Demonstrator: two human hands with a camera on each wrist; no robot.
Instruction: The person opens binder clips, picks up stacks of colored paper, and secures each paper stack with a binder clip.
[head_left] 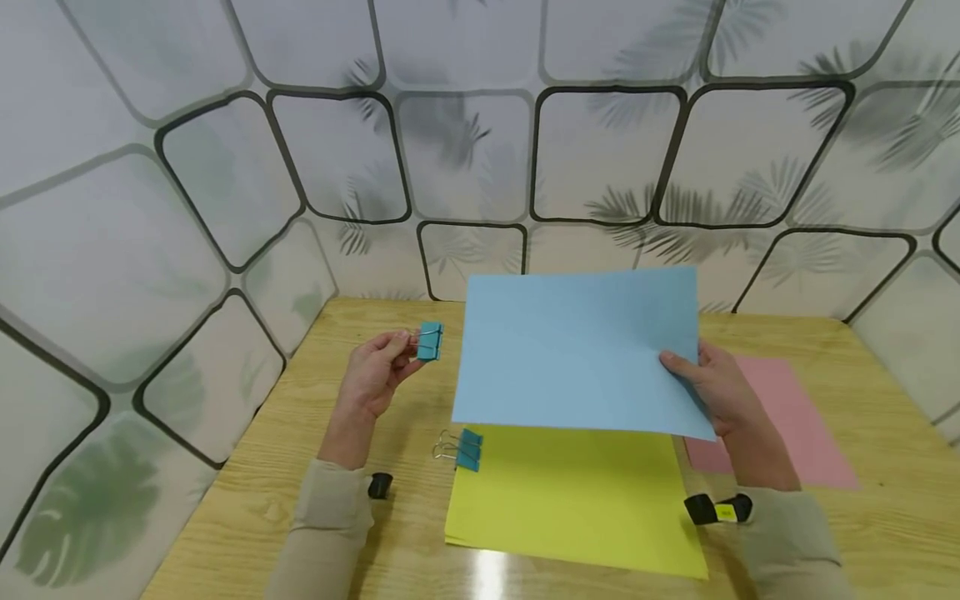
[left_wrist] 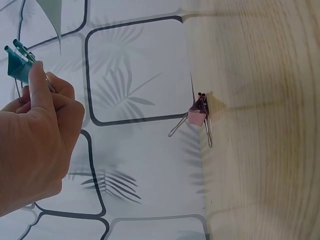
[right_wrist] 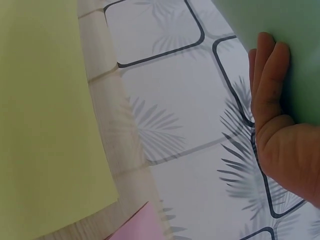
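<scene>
My left hand pinches a teal binder clip by its wire handles, to the left of the blue paper. With the thumb on top and fingers behind, my right hand grips the right edge of that blue paper, held tilted above the table. Below it lies yellow paper, its far part hidden by the blue. Another teal binder clip sits on the left edge of the yellow paper, wire handles pointing left. The right wrist view shows the right fingers flat along the raised sheet.
Pink paper lies on the wooden table at the right, partly behind my right forearm. In the left wrist view a pink binder clip stands near the table's back edge. A patterned wall covering rises behind the table.
</scene>
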